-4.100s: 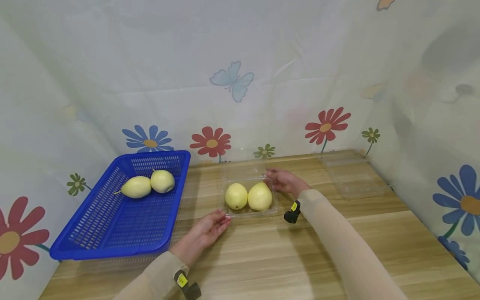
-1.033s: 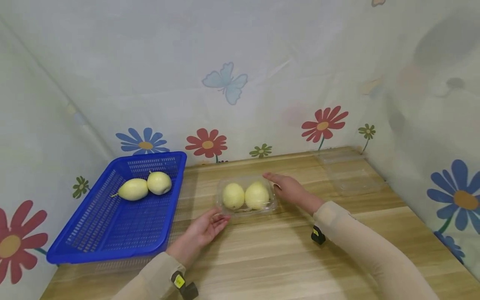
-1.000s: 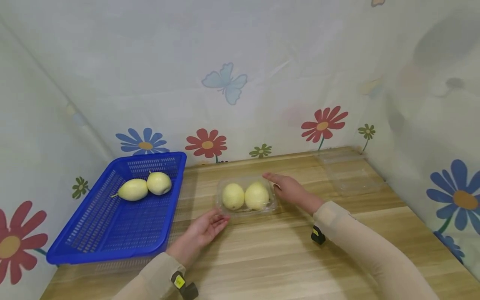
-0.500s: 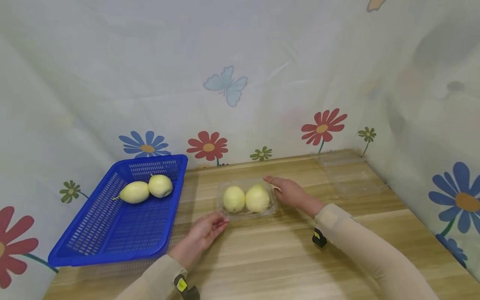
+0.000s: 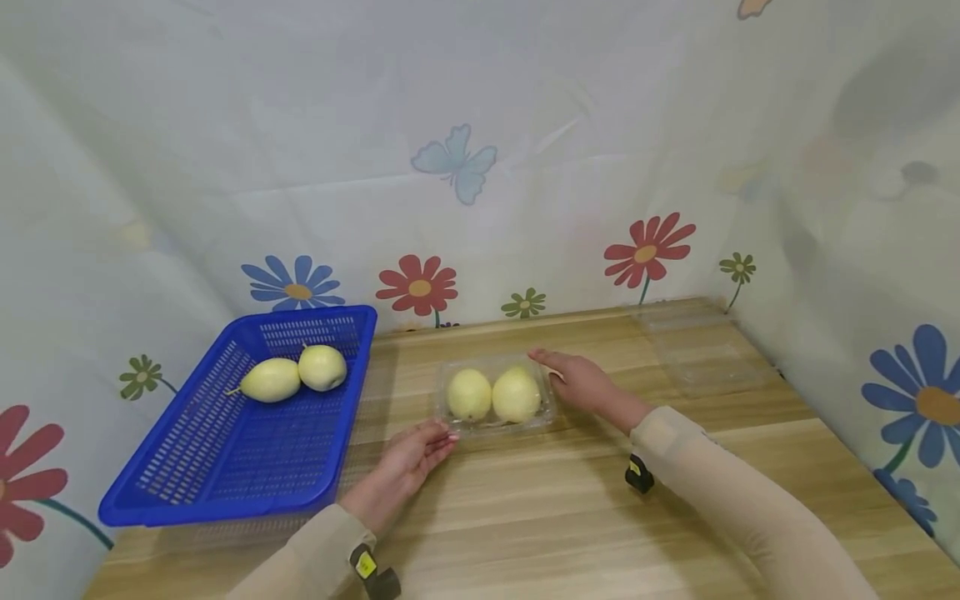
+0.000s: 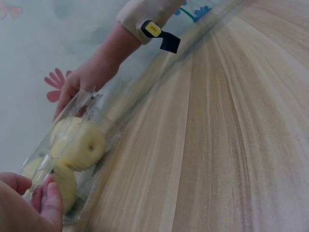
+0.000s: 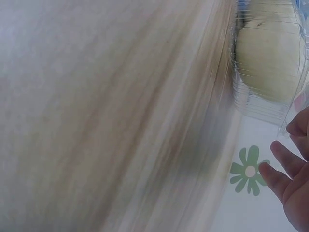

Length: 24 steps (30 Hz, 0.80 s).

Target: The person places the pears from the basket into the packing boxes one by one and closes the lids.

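Two pale yellow pears [image 5: 516,395] sit side by side in a clear plastic clamshell box [image 5: 491,429] on the table, its lid lying over them. At the box's near left corner, my left hand [image 5: 405,467] pinches the rim; in the left wrist view its thumb and fingers [image 6: 50,200] meet at the plastic edge. My right hand [image 5: 588,387] is at the far right corner, fingertips on the rim. In the right wrist view one finger [image 7: 297,125] bends at the lid's corner while the lower fingers spread away from it.
A blue plastic basket [image 5: 345,433] stands to the left, holding two more pears [image 5: 272,381]. Another clear plastic container [image 5: 712,358] lies at the back right of the wooden table [image 5: 525,517]. A flower-patterned sheet [image 5: 337,108] hangs behind and along the sides.
About four seconds ago the lid stood raised behind the pears; now it lies over them. My right hand has shifted slightly at its corner. Over the last second both hands have barely moved.
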Each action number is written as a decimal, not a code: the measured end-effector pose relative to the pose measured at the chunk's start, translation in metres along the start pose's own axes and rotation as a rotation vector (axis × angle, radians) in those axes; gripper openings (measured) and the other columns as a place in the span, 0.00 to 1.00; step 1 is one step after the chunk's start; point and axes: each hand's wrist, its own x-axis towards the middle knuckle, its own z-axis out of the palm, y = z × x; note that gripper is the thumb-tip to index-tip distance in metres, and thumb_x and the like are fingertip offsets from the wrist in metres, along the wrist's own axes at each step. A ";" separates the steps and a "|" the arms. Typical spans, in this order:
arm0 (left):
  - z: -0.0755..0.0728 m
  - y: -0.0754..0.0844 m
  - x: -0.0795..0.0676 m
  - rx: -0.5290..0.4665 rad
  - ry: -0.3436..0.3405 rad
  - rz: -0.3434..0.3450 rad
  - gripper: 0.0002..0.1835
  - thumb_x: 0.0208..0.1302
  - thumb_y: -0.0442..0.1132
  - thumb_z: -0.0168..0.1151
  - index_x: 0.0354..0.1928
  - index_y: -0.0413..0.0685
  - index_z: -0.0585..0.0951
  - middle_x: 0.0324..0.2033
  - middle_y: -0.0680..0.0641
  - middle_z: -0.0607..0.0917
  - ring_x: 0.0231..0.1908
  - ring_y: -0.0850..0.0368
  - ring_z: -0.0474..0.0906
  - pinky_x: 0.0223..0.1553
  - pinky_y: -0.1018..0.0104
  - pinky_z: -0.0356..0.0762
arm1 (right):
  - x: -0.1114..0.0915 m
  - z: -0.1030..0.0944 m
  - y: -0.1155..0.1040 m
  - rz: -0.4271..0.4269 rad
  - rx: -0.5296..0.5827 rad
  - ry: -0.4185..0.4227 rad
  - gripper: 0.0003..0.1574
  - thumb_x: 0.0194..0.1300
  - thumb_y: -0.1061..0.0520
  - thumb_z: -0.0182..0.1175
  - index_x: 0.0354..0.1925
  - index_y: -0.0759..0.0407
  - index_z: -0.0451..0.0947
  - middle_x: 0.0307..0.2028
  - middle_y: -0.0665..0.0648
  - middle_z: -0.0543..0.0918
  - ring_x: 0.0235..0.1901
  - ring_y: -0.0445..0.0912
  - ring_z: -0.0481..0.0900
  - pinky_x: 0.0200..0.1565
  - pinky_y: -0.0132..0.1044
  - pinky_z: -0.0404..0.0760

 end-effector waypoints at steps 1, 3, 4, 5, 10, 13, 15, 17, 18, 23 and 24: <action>0.000 0.000 0.000 0.006 0.006 -0.003 0.07 0.71 0.24 0.52 0.48 0.31 0.76 0.26 0.51 0.86 0.31 0.63 0.84 0.37 0.76 0.85 | 0.000 0.000 0.000 0.003 0.001 0.000 0.30 0.69 0.71 0.53 0.68 0.69 0.73 0.65 0.69 0.79 0.63 0.62 0.80 0.61 0.56 0.81; 0.000 0.000 -0.001 0.007 0.003 0.001 0.07 0.71 0.24 0.53 0.46 0.31 0.77 0.25 0.51 0.86 0.31 0.63 0.84 0.37 0.76 0.85 | -0.001 0.000 0.000 0.009 0.008 0.000 0.30 0.69 0.71 0.53 0.68 0.68 0.73 0.65 0.69 0.79 0.64 0.62 0.79 0.61 0.57 0.81; 0.000 0.000 -0.001 0.006 -0.001 0.003 0.06 0.71 0.24 0.53 0.45 0.32 0.78 0.25 0.51 0.86 0.31 0.63 0.84 0.37 0.76 0.85 | -0.001 0.000 0.000 0.011 0.013 0.001 0.30 0.69 0.71 0.53 0.68 0.68 0.73 0.65 0.69 0.79 0.64 0.62 0.79 0.61 0.57 0.81; 0.000 0.000 -0.001 0.003 0.000 0.006 0.06 0.71 0.23 0.53 0.44 0.33 0.78 0.25 0.51 0.86 0.30 0.63 0.85 0.37 0.76 0.85 | -0.001 0.000 0.000 0.011 0.013 0.004 0.30 0.69 0.71 0.53 0.68 0.68 0.73 0.65 0.69 0.79 0.64 0.62 0.79 0.61 0.57 0.81; 0.000 0.001 0.000 -0.010 0.012 0.026 0.07 0.70 0.22 0.54 0.37 0.37 0.80 0.24 0.52 0.85 0.30 0.63 0.85 0.36 0.76 0.85 | 0.001 0.001 0.002 0.005 0.026 0.007 0.30 0.70 0.70 0.54 0.69 0.67 0.72 0.65 0.68 0.79 0.64 0.62 0.79 0.61 0.57 0.81; 0.001 0.001 0.000 -0.010 0.018 0.033 0.07 0.69 0.22 0.54 0.38 0.36 0.80 0.25 0.51 0.85 0.30 0.63 0.85 0.36 0.76 0.85 | 0.002 0.001 0.002 0.004 0.026 0.002 0.30 0.70 0.70 0.54 0.69 0.67 0.72 0.66 0.69 0.78 0.64 0.62 0.79 0.62 0.57 0.81; 0.001 0.000 0.001 -0.006 0.020 0.031 0.06 0.69 0.22 0.54 0.39 0.35 0.79 0.25 0.51 0.85 0.30 0.63 0.84 0.36 0.76 0.85 | 0.001 0.001 0.002 0.010 0.030 -0.005 0.30 0.69 0.70 0.54 0.69 0.68 0.71 0.66 0.69 0.78 0.64 0.62 0.79 0.62 0.57 0.80; 0.001 0.000 0.001 0.001 0.017 0.026 0.06 0.68 0.21 0.54 0.40 0.33 0.79 0.26 0.50 0.85 0.29 0.63 0.84 0.36 0.76 0.85 | 0.000 0.001 0.002 0.012 0.031 -0.006 0.30 0.69 0.70 0.53 0.69 0.68 0.71 0.66 0.69 0.78 0.64 0.63 0.79 0.62 0.57 0.80; 0.001 0.000 0.001 0.004 0.019 0.024 0.06 0.68 0.21 0.54 0.42 0.32 0.78 0.26 0.50 0.85 0.29 0.63 0.84 0.36 0.76 0.85 | -0.001 0.001 0.002 0.014 0.033 -0.006 0.31 0.69 0.70 0.53 0.69 0.68 0.71 0.66 0.69 0.78 0.64 0.63 0.79 0.63 0.57 0.80; 0.002 -0.001 0.001 0.011 0.030 0.014 0.09 0.69 0.21 0.53 0.49 0.27 0.75 0.26 0.50 0.85 0.29 0.63 0.84 0.36 0.76 0.85 | -0.002 0.001 0.002 0.019 0.041 0.004 0.30 0.69 0.71 0.52 0.69 0.68 0.72 0.65 0.69 0.78 0.64 0.62 0.79 0.62 0.57 0.80; 0.003 -0.001 0.001 0.011 0.035 0.012 0.09 0.69 0.22 0.53 0.49 0.27 0.75 0.26 0.50 0.85 0.29 0.63 0.84 0.36 0.76 0.85 | -0.002 0.001 0.001 0.021 0.044 0.005 0.30 0.69 0.71 0.52 0.69 0.68 0.72 0.65 0.69 0.78 0.64 0.62 0.79 0.62 0.57 0.80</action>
